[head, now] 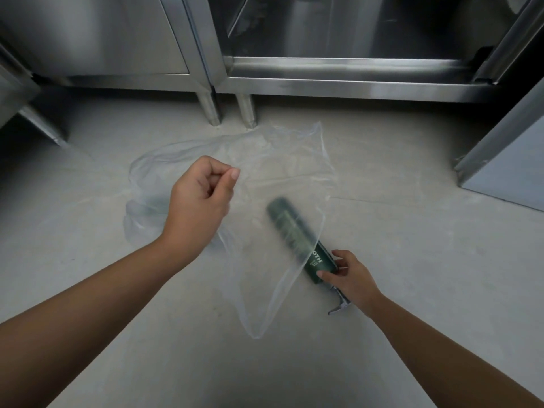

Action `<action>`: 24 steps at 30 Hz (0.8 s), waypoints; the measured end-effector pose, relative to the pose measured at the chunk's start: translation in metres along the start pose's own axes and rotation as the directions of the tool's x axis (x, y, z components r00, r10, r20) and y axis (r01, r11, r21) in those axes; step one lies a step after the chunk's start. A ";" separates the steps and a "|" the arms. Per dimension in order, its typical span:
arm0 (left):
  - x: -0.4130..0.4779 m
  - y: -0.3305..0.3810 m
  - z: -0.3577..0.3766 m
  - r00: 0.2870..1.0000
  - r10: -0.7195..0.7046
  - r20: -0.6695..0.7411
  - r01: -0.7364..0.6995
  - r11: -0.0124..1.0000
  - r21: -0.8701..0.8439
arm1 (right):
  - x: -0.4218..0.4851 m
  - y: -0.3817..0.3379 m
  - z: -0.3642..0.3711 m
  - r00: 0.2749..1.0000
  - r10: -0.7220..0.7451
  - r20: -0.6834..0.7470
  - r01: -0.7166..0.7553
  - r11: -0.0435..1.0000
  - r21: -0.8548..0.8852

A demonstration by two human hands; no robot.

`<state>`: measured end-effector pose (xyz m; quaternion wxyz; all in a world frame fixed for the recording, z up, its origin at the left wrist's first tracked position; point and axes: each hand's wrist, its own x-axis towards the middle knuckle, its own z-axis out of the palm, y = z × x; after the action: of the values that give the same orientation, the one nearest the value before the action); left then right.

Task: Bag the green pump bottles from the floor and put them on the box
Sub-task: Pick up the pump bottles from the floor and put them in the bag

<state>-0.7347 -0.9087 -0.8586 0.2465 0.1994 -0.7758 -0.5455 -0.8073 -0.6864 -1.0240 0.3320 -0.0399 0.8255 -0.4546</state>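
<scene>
One bottle (317, 262), half inside the bag (279, 160), slants up-left from right grip (350, 278) clasping its pump end; left grip (200, 195) pinches bag.

bottle (319, 262): dark green, pale lettering, duller and milky where under bag film
pump (340, 303): shiny silver
bag (279, 160): clear, faint whitish sheen on creases
green smudge (148, 206): blurred, shows through bag at left
floor (412, 231): pale grey, faint lighter streaks
cabinets (323, 83): brushed silver-grey steel, dark reflections
side panel (512, 172): pale blue-grey

Commercial kitchen — stainless steel cabinets (338, 72), concrete floor (412, 231)
</scene>
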 end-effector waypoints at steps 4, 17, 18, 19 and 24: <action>-0.001 -0.001 -0.009 1.000 -0.003 -0.007 0.003 1.000 -0.011 | 0.004 0.004 0.005 1.000 -0.001 0.010 0.002 0.999 -0.034; -0.006 0.011 -0.009 0.999 0.038 -0.012 -0.038 0.999 -0.009 | -0.008 0.010 -0.016 0.997 0.080 0.017 -0.079 0.997 -0.013; -0.007 0.013 -0.007 0.999 0.044 -0.008 -0.044 0.999 -0.011 | -0.010 0.012 -0.022 0.995 0.095 0.025 -0.095 0.995 -0.004; -0.007 0.015 -0.004 0.999 0.050 -0.002 -0.050 0.999 -0.019 | -0.013 0.013 -0.029 0.993 0.109 0.036 -0.110 0.994 0.006; -0.012 0.017 0.014 0.997 0.052 0.061 -0.050 0.998 -0.034 | -0.030 0.020 -0.065 0.990 0.140 0.032 -0.142 0.989 0.051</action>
<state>-0.7338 -0.8859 -0.8486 0.2393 0.1582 -0.7790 -0.5575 -0.8171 -0.6165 -1.0008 0.3759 0.0211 0.8092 -0.4511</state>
